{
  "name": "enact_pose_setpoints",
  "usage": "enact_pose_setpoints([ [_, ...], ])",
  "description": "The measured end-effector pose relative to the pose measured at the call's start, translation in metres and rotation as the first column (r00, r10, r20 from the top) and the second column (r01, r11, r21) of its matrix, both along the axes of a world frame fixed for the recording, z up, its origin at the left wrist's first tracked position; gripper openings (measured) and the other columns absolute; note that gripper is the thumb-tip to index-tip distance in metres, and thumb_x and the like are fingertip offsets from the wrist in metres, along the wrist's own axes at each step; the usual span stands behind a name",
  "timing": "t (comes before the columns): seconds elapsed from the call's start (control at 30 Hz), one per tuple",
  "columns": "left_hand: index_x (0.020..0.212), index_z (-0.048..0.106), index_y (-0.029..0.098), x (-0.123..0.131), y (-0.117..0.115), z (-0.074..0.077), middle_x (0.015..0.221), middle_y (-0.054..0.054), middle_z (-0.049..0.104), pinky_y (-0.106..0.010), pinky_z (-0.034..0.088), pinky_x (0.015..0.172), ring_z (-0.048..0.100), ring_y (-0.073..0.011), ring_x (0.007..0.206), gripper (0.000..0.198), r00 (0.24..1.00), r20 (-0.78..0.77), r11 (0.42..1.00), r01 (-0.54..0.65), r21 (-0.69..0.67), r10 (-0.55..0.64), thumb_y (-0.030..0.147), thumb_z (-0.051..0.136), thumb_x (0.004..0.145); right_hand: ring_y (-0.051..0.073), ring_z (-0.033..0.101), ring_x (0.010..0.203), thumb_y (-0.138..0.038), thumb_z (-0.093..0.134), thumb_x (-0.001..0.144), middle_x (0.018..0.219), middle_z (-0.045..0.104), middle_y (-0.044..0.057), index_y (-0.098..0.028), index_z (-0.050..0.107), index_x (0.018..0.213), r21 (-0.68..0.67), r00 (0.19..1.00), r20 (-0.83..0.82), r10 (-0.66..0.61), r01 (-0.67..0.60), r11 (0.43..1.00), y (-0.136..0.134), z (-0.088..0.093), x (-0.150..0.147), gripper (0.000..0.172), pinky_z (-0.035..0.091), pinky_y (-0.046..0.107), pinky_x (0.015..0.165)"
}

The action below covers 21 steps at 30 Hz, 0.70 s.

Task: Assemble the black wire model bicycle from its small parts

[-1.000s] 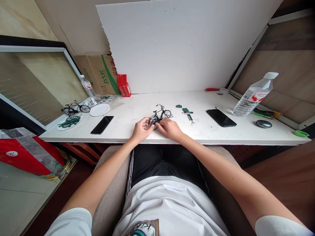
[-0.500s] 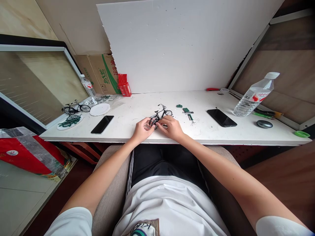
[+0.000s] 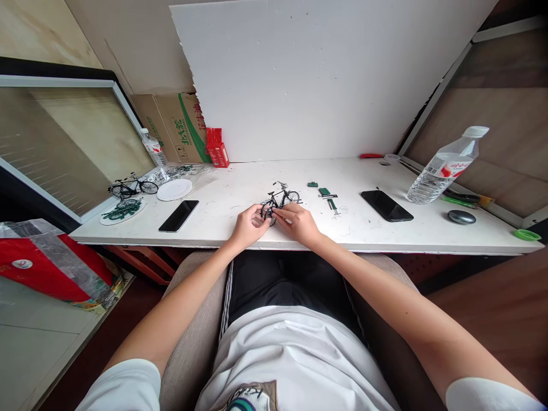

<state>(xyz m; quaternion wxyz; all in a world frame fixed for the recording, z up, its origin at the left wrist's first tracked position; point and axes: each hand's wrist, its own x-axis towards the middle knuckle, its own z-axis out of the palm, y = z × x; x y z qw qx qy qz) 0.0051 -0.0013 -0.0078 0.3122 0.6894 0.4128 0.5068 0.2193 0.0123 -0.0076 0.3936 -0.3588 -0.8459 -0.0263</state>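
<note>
A small black model bicycle [image 3: 280, 196] stands near the front edge of the white table, its handlebars toward the back and right. My left hand [image 3: 250, 224] is closed on the bicycle at its rear wheel, from the left. From the right, my right hand [image 3: 298, 222] pinches near the same rear wheel, thumb and forefinger together; whether a small part lies between them is hidden. Beyond my right hand lie several small green and silver pieces [image 3: 324, 192] on the white table [image 3: 240, 182].
A second model bicycle [image 3: 132, 186], a white disc [image 3: 174, 190], a plate of green parts [image 3: 123, 212] and a phone [image 3: 178, 216] are at left. Another phone [image 3: 387, 206], a water bottle [image 3: 445, 168] and a grey oval object [image 3: 461, 217] are at right. A red box [image 3: 217, 149] stands behind.
The fingers of my right hand have shifted slightly at the rear wheel. My left hand and the model bicycle stay nearly in place; the whole view has moved a little.
</note>
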Motion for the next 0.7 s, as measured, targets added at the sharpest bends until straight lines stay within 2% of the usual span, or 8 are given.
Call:
enact_pose_setpoints([
  [0.23,0.119,0.069,0.019,0.0003,-0.0001,-0.0001,0.096,-0.007,0.077,-0.026,0.058,0.066,0.075,-0.0188,0.081,0.037,0.999,-0.032,1.000,-0.016,0.000,0.016,0.032,0.079,0.086,0.027,0.065,0.097,-0.035,0.054,0.112,0.097,0.075,0.012,-0.021,0.080,0.121,-0.024,0.999,0.021,-0.047,0.047,0.999,-0.0029,0.0064,-0.0014,0.031,0.054,0.037,0.079],
  [0.4,0.110,0.067,0.020,0.0020,-0.0002,0.0001,0.097,-0.006,0.076,-0.026,0.059,0.069,0.074,-0.0189,0.082,0.026,0.999,-0.021,0.999,-0.043,0.014,0.043,0.030,0.077,0.087,0.028,0.065,0.101,-0.035,0.054,0.112,0.098,0.075,0.012,-0.021,0.080,0.122,-0.028,0.997,0.053,-0.049,0.050,0.998,-0.0046,0.0075,-0.0017,0.030,0.054,0.037,0.078],
  [0.5,0.106,0.067,0.020,0.0026,0.0005,-0.0003,0.099,-0.007,0.076,-0.027,0.060,0.071,0.075,-0.0189,0.083,0.026,0.998,0.011,0.998,-0.057,0.008,0.057,0.030,0.080,0.085,0.028,0.065,0.100,-0.036,0.052,0.113,0.099,0.076,0.013,-0.021,0.079,0.122,-0.016,0.997,0.060,-0.038,0.039,0.999,-0.0047,0.0068,-0.0016,0.032,0.054,0.037,0.077],
  [0.57,0.110,0.067,0.019,0.0025,0.0003,-0.0004,0.099,-0.007,0.076,-0.027,0.061,0.071,0.075,-0.0191,0.083,0.032,0.997,0.042,0.997,-0.071,-0.004,0.072,0.030,0.082,0.083,0.028,0.064,0.100,-0.036,0.052,0.113,0.098,0.076,0.013,-0.020,0.080,0.120,-0.005,0.997,0.067,-0.035,0.035,0.999,-0.0050,0.0070,-0.0017,0.033,0.053,0.038,0.077],
  [0.7,0.132,0.066,0.018,0.0018,-0.0023,0.0011,0.092,-0.007,0.077,-0.029,0.063,0.073,0.075,-0.0187,0.079,0.051,0.996,0.046,0.997,-0.076,-0.026,0.077,0.031,0.083,0.086,0.028,0.064,0.100,-0.033,0.055,0.113,0.097,0.075,0.013,-0.019,0.080,0.117,0.000,0.995,0.090,-0.034,0.034,0.999,-0.0056,0.0087,-0.0024,0.029,0.053,0.037,0.078],
])
